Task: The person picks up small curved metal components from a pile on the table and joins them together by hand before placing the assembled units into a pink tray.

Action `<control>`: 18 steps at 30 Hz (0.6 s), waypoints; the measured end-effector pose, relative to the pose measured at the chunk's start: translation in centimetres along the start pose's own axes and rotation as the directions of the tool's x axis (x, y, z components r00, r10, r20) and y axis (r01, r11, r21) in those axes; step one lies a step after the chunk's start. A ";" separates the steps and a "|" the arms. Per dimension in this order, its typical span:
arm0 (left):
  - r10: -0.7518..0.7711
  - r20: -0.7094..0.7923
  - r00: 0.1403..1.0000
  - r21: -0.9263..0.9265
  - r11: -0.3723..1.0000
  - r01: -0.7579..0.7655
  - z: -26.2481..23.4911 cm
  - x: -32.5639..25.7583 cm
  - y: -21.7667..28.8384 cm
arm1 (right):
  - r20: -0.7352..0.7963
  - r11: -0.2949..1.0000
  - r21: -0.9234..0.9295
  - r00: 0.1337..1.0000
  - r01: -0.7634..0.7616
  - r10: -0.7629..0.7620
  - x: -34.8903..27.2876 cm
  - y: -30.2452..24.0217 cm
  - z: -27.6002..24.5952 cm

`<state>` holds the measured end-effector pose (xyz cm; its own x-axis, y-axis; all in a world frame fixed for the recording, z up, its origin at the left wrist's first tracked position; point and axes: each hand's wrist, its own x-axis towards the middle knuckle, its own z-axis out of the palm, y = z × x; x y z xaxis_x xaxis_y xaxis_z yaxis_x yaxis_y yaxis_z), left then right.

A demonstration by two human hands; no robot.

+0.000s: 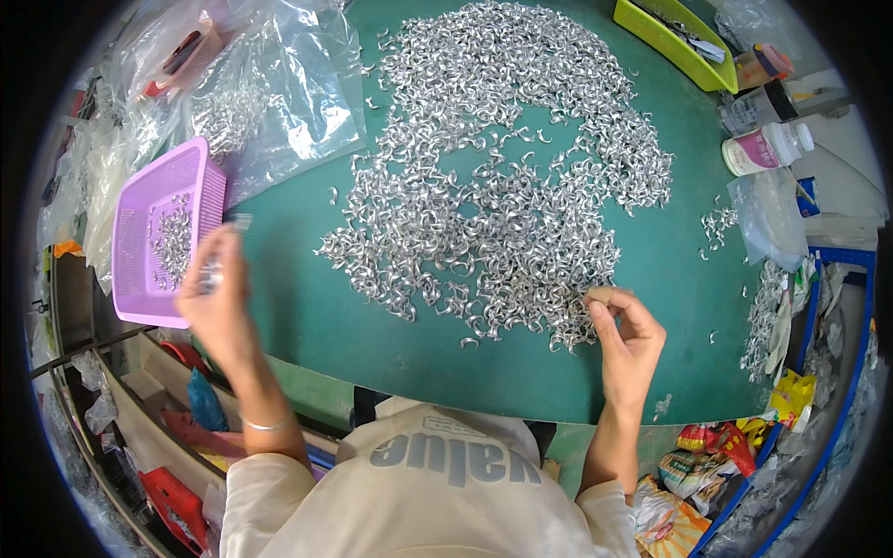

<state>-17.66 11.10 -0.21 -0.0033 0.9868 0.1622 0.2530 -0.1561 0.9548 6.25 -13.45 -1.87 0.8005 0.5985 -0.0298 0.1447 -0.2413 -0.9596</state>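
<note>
A broad pile of small curved silver metal pieces [521,223] covers the middle of the green table. At its near right edge my right hand [630,339] pinches thumb and forefinger together, and what lies between the tips is hidden. My left hand [219,288], smeared by motion, is raised beside the right wall of a purple plastic basket [209,181]. Its fingers are closed, with silver glints in the palm and a blurred shiny bit at the fingertips that look like the same curved pieces. Some loose curved pieces [172,244] lie on the basket's floor.
Clear plastic bags [312,88] lie at the far left, one holding silver pieces. A lime-green tray [672,45] and a white-capped bottle [767,149] stand at the far right. Small groups of pieces [717,225] lie along the right side, near a blue-edged rack [837,256].
</note>
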 end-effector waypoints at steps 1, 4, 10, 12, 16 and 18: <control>0.056 -0.147 0.988 0.114 0.993 -0.039 -1.7 1.7 -0.4 | 0.047 0.992 -0.121 0.998 0.039 -0.033 0.6 -0.3 -0.3; 0.117 -0.179 0.977 0.327 0.944 -0.053 -7.0 5.9 -2.9 | 0.115 0.918 -0.353 0.982 0.182 -0.150 1.8 -0.5 -0.2; 0.335 -0.225 0.915 0.375 0.896 -0.236 -5.6 3.4 -1.5 | 0.231 0.712 -0.569 0.911 0.411 -0.341 3.8 -0.7 1.8; -0.021 -0.044 0.999 0.007 1.000 0.021 -4.2 0.9 0.1 | 0.295 0.672 -0.597 0.899 0.438 -0.324 4.1 -1.4 2.8; -0.320 0.890 0.326 -0.238 0.284 0.929 0.7 -3.7 1.1 | 0.309 0.599 -0.644 0.878 0.476 -0.365 4.4 -0.5 4.6; -0.286 0.938 0.197 -0.164 0.135 0.977 3.1 -6.0 0.7 | 0.344 0.580 -0.643 0.866 0.499 -0.363 4.2 -0.3 5.0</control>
<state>-14.46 5.19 -1.26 0.8345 0.2802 -0.4745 -0.1276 0.9359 0.3282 6.66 -7.06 -3.12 0.4403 0.8689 0.2262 0.8578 -0.3327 -0.3916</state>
